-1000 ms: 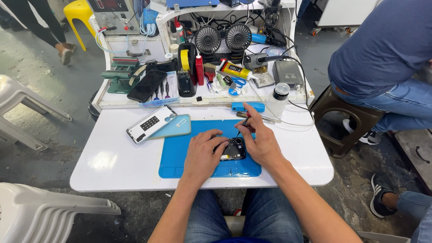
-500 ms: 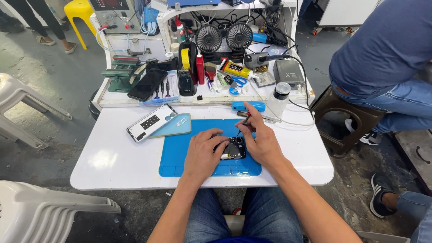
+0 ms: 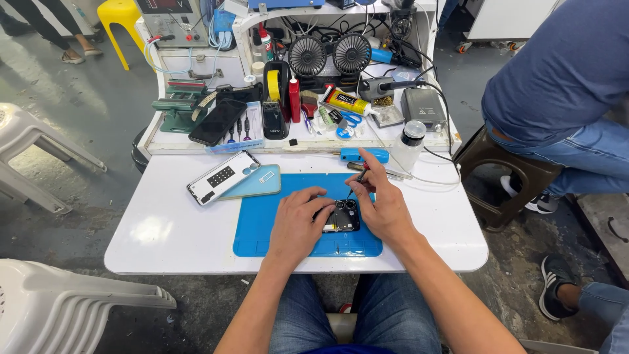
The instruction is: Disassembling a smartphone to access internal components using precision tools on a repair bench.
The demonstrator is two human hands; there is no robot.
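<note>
Little has moved since the earlier frames: both hands stay over the blue rubber work mat (image 3: 275, 223) on the white table (image 3: 164, 236).

From the head camera I see my left hand (image 3: 298, 223) curled around the small dark opened phone with camera lenses (image 3: 342, 216), pinning it flat. My right hand (image 3: 383, 206) is closed in a pinch on a thin dark-tipped screwdriver (image 3: 359, 177), tip at the phone's upper edge. I judge a slip could gouge the lenses, or a loosened screw could roll off toward the white phone back cover (image 3: 223, 177).
</note>
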